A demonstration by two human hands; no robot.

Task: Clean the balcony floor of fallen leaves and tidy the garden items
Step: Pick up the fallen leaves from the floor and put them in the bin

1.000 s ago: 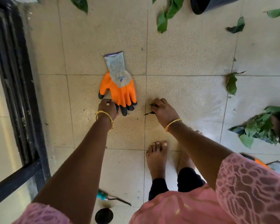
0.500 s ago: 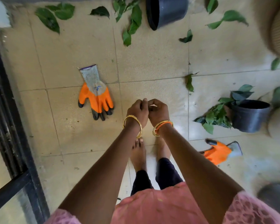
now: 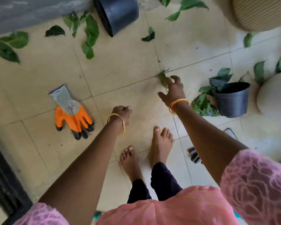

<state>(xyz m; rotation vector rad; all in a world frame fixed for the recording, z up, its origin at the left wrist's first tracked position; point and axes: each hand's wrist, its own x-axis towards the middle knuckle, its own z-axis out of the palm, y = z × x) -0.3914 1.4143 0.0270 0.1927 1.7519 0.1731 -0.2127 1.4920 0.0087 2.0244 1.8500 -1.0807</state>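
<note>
My right hand reaches forward with fingers spread over a small green leaf lying on a tile joint; its fingertips are at the leaf. My left hand hangs above the floor clenched in a fist, and nothing shows out of it. An orange and grey glove lies flat on the tiles to the left. More fallen leaves are scattered along the far side. A small black pot stands at the right with a bunch of leaves beside it.
A second black pot lies tipped at the top. Two large beige planters crowd the right. Part of another glove shows behind my right arm. A dark door frame runs along the left. My bare feet stand mid-floor.
My hands were together half a second ago; the right one has swung out to the right and opened over the leaf. The left stayed clenched. The view shifted right and up.
</note>
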